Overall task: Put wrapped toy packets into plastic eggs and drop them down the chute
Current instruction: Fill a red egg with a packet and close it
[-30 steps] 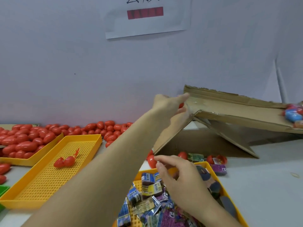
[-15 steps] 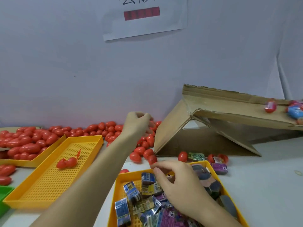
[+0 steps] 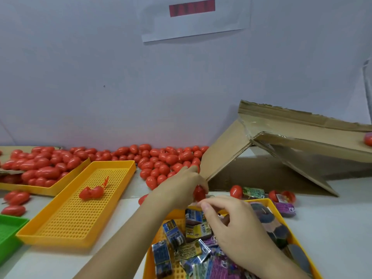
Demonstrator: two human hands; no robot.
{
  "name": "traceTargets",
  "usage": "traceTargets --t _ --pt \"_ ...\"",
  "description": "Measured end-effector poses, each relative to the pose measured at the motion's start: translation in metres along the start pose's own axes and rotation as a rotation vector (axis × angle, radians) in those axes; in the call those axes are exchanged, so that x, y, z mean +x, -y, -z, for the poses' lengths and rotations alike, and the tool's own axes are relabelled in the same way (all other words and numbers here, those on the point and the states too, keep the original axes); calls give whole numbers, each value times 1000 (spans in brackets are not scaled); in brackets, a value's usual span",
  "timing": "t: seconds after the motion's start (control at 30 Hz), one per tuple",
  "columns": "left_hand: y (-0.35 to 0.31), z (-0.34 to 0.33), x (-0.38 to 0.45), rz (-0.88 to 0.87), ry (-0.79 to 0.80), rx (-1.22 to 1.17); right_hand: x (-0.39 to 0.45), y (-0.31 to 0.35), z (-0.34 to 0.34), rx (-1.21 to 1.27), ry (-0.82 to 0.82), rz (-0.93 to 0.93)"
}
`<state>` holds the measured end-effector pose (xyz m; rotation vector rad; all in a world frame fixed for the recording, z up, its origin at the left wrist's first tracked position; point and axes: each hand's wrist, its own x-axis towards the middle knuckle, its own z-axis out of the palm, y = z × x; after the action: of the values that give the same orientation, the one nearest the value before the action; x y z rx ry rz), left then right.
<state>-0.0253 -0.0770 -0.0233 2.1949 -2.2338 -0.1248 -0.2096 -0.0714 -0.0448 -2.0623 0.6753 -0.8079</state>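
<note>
My left hand [image 3: 182, 187] grips a red plastic egg [image 3: 198, 193] just above the far edge of the yellow packet tray [image 3: 278, 208]. My right hand [image 3: 231, 224] hovers over that tray with curled fingers, fingertips close to the egg; whether it pinches a packet I cannot tell. Wrapped toy packets [image 3: 173, 236] in blue, yellow and purple fill the tray. A heap of red eggs [image 3: 161, 158] lies along the wall. The cardboard chute [image 3: 291, 133] slopes down to the right, with one egg [image 3: 368, 139] on it at the right edge.
An empty-looking yellow perforated tray [image 3: 66, 218] holds one opened red egg [image 3: 91, 192]. Another yellow tray [image 3: 50, 190] at the left is heaped with eggs. A green tray corner [image 3: 8, 230] sits bottom left. Loose eggs and packets [image 3: 253, 192] lie before the chute's base.
My left hand came down from the chute's top to the egg heap, then back toward the packet tray with a red egg. An egg rolled down the chute to the right.
</note>
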Motion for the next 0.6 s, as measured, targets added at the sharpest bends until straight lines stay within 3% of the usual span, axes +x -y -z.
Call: traceTargets --t 0.1,0.3,0.5,0.6 --pt "-4 -2 -1 19 -175 -58 -1 -1 1 17 -21 -1" --pt "-27 -7 -41 193 -543 -735 0 -5 1 12 -63 -31" --pt "-45 -15 -82 402 -610 -1635 -1 -2 -2 -30 -70 6" --pt "-45 -13 -90 473 -661 -1892 -1 -3 -4 -54 -84 8"
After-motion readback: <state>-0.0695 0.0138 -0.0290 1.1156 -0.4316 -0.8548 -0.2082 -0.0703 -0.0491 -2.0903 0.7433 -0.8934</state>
